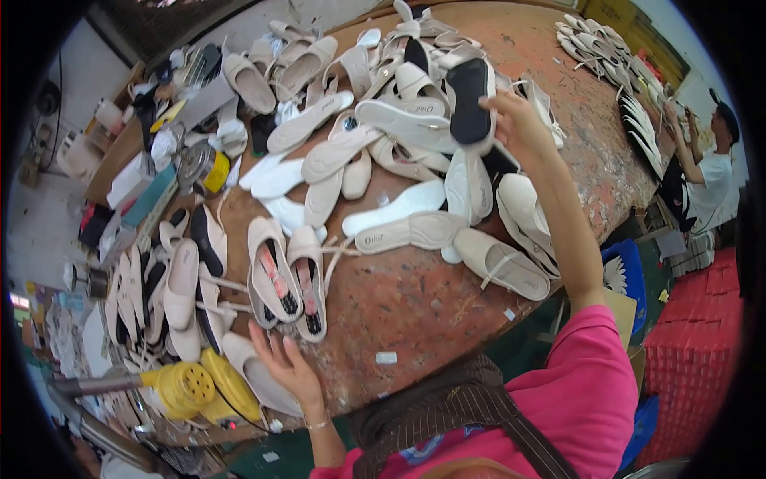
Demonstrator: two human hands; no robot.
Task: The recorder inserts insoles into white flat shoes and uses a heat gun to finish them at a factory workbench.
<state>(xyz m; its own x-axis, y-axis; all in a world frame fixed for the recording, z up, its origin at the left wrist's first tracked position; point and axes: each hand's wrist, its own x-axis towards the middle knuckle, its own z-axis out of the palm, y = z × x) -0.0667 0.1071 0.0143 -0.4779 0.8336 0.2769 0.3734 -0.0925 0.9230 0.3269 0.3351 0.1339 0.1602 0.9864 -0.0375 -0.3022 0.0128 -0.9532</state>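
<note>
Reaching over a wide, worn table [415, 319]. Working beside a heap of beige shoes [249, 84]. Near the close end of a beige pair [270, 267], holding the left hand [291, 371] open, fingers loosely spread; possibly touching, too unclear to tell. With the right hand [519, 128] partly closed, gripping the edge of a black-soled shoe [469, 96], lapping a fingertip onto its sole, hiding the remaining fingers' hold. Holding it above the heap, showing its sole upward.
</note>
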